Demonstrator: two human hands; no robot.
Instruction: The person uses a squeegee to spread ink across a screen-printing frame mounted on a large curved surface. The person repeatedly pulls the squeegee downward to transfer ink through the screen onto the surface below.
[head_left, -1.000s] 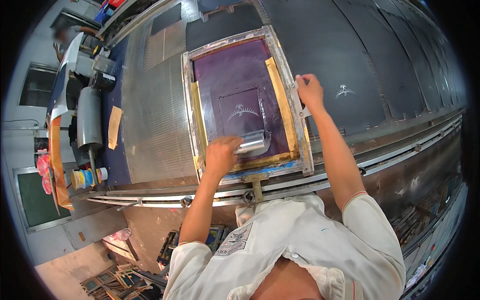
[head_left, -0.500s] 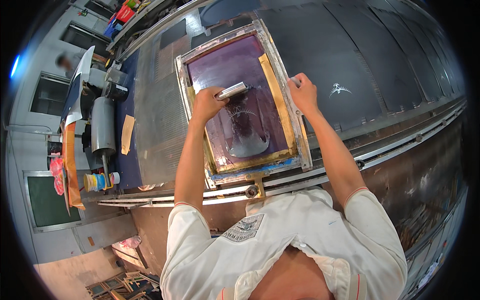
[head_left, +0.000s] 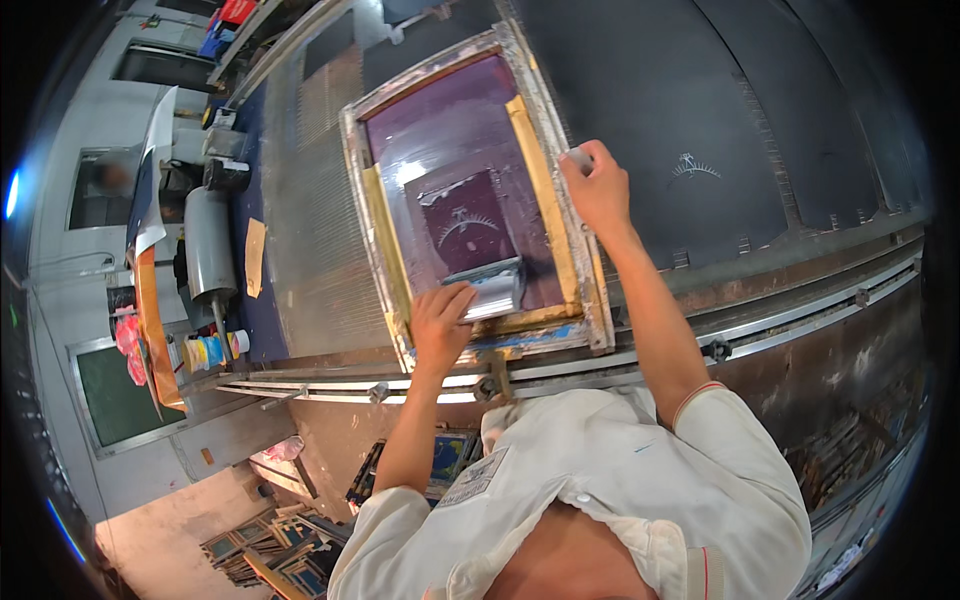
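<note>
A silk screen (head_left: 432, 150) of purple mesh sits in a worn wooden frame (head_left: 357, 190), edged inside with brown tape. My left hand (head_left: 440, 318) is closed round the end of a metal squeegee (head_left: 493, 290), which rests on the mesh near the frame's close edge. A pale arched design (head_left: 467, 229) shows on the mesh just beyond the squeegee. At the frame's right side, my right hand (head_left: 600, 188) is curled with a small grey piece by its thumb; whether that piece belongs to the frame is unclear.
Dark panels cover the long table, one with a white arched print (head_left: 695, 167) right of the frame. A metal rail (head_left: 680, 358) runs along the near edge. At left stand a grey cylinder (head_left: 209, 245), several tape rolls (head_left: 207, 350) and a tan strip (head_left: 255, 258).
My left hand has drawn the squeegee toward me, from the middle of the mesh to its near end. The right hand stays at the frame's right side.
</note>
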